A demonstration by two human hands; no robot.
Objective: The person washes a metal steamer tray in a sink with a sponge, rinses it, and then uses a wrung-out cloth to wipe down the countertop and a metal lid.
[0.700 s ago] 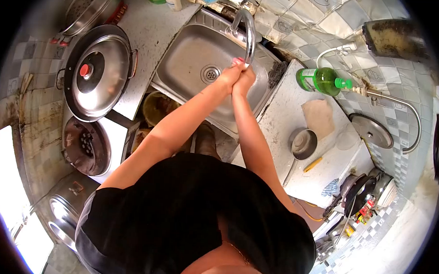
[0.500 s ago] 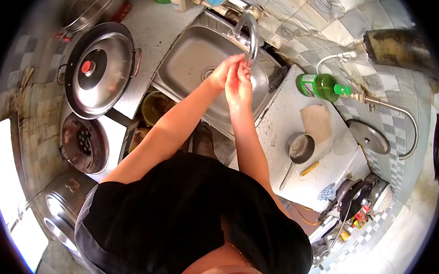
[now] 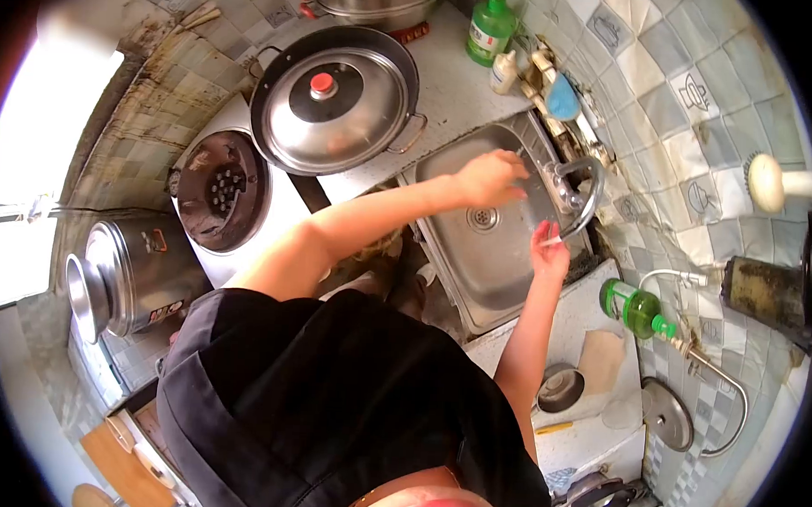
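My left hand (image 3: 489,178) hovers over the back of the steel sink (image 3: 504,275), fingers spread, close to the base of the tap (image 3: 580,190). It holds nothing. My right hand (image 3: 549,248) is raised under the tap's curved spout, with its fingertips at the outlet and nothing in it. The drain (image 3: 483,219) lies between the two hands. Whether water is running is not clear.
A wide pan with a red-knobbed steel lid (image 3: 335,99) sits left of the sink, beside a coal stove (image 3: 220,189). A steel pot (image 3: 123,275) stands far left. A green bottle (image 3: 632,308), a small saucepan (image 3: 562,389) and a lid (image 3: 669,415) are on the right counter.
My hands were pressed together under the spout and have come apart. The left one moved toward the back of the sink. The view has swung round to the left.
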